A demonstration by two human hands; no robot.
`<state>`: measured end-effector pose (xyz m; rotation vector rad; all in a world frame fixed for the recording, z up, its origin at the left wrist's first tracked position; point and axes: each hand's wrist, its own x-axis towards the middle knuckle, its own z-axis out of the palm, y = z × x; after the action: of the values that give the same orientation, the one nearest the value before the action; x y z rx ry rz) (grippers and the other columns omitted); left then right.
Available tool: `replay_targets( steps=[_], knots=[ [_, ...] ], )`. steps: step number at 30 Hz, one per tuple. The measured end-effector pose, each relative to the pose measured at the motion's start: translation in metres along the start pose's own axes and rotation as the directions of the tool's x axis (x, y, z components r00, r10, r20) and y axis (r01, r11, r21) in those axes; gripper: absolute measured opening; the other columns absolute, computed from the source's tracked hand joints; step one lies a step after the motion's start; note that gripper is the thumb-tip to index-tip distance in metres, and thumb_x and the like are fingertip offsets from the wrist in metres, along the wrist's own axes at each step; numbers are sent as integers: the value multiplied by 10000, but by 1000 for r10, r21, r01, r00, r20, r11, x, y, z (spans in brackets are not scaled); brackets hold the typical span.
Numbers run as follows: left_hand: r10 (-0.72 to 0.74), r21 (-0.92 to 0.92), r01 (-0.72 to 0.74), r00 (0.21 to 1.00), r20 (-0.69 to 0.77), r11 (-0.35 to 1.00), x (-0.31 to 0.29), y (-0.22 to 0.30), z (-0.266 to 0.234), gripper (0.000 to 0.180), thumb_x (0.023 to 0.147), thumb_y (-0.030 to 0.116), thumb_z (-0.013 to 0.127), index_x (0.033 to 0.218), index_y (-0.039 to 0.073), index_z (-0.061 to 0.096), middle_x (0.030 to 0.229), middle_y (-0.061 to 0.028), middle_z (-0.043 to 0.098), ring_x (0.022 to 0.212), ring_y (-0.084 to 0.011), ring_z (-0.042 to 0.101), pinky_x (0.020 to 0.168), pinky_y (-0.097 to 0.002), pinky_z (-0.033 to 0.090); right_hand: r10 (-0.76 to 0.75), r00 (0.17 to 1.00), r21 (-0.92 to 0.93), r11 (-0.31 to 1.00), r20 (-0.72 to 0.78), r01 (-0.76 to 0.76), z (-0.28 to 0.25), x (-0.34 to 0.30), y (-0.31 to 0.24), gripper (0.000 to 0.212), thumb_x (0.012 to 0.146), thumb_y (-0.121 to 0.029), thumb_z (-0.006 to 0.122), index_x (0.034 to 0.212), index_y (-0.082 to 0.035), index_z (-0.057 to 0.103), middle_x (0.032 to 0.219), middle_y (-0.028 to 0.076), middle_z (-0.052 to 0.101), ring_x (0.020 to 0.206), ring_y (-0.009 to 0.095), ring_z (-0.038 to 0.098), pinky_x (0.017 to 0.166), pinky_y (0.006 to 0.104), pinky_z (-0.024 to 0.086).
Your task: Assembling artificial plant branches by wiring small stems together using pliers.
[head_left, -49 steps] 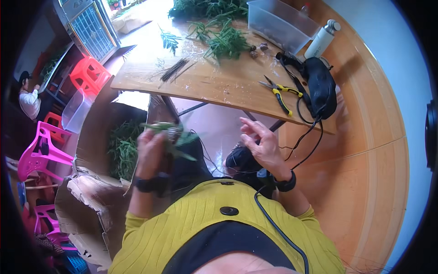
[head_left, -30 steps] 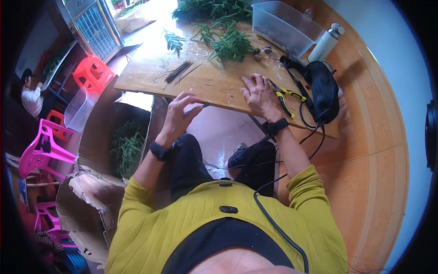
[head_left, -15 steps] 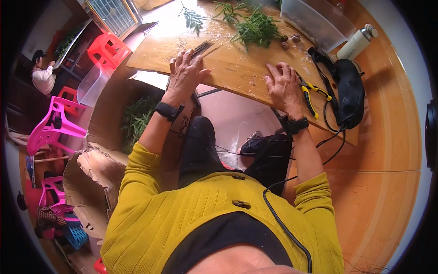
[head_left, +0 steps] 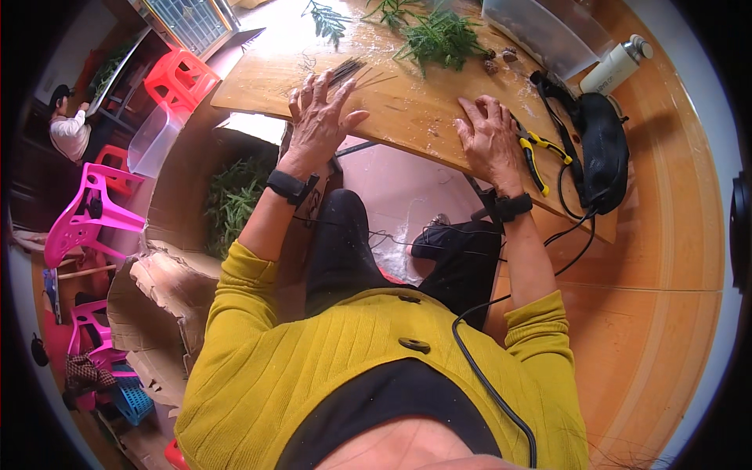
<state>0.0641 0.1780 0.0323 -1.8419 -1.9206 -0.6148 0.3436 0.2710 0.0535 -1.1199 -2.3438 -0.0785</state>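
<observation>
The largest item is the wooden table, its near edge running across the front of the seated person. Floor-standing beside the person's left leg is the torn cardboard box, flaps out, containing green foliage. Further left stand a pink chair and, nearer the table, a red stool. The clear plastic bin occupies the far right part of the tabletop. Nearer along that side lies the black pouch, cables running from its near end, with the pale bottle just beyond it. The leafy bunch rests across the table, well apart from both hands. The left hand is at the table edge, palm down: fingers spread wide, thumb pointing inward. The right hand is at the same edge, palm down: fingers loosely extended, thumb apart; its underside is hidden, so I cannot tell whether anything lies beneath. The yellow-and-black pliers lie on the table just right of the right hand. The thin dark rods lie bundled at the left fingertips; contact cannot be determined. Smallest are the brown cones, near the leafy bunch.
</observation>
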Motion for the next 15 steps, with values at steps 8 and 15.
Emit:
replay_targets(
  steps=[8, 15],
  knots=[
    [21, -78, -24, 999, -35, 997, 1, 13, 8, 587, 888, 584, 493, 1294, 164, 544, 1442, -165, 337, 1362, -378, 220, 1085, -547, 91, -11, 1000, 3, 1000, -22, 12, 5, -1, 2, 387, 876, -266, 564, 1237, -127, 583, 1216, 123, 499, 1128, 303, 467, 992, 411, 355],
    [99, -28, -99, 995, -8, 995, 18, 22, 16, 634, 879, 636, 450, 1271, 148, 553, 1448, -174, 316, 1369, -390, 193, 1086, -551, 75, -13, 1000, 18, 1000, -26, 14, 4, 1, 1, 381, 875, -271, 567, 1224, -120, 592, 1211, 121, 503, 1122, 305, 469, 989, 415, 358]
  ],
)
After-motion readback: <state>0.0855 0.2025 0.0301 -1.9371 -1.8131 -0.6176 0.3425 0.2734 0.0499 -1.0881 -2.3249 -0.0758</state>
